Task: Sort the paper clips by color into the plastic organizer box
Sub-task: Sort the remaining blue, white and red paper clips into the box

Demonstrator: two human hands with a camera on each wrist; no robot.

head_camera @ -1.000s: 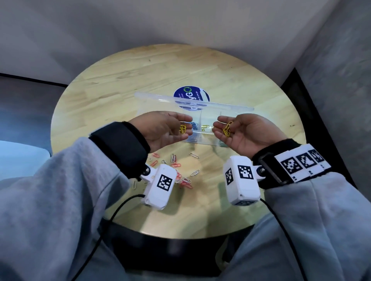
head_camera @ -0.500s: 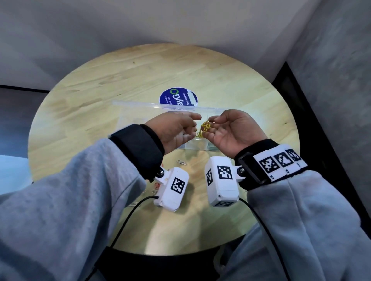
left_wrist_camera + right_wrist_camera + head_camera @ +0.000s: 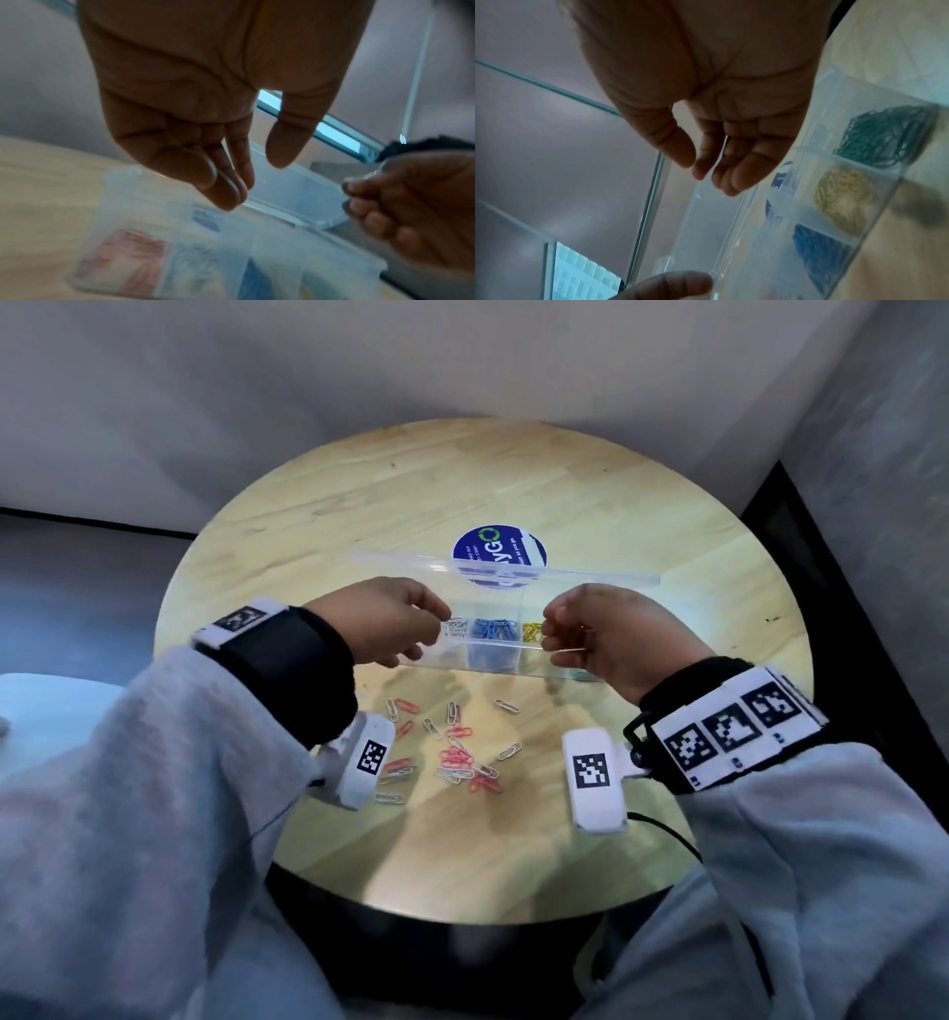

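The clear plastic organizer box lies open mid-table with its lid tipped back. Its compartments hold white clips, blue clips and yellow clips. The right wrist view also shows green clips beside the yellow clips. A blurred reddish compartment appears in the left wrist view. My left hand hovers over the box's left end, fingers relaxed and holding nothing. Over the right end my right hand hangs with loose, bare fingers.
Several loose red and white paper clips lie scattered on the round wooden table in front of the box, between my wrists. A blue round sticker sits behind the lid. Grey walls close in behind and at the right.
Both hands held yellow clips palm-up and met over the box. Now they have turned palm-down and moved apart, and they hold no clips.
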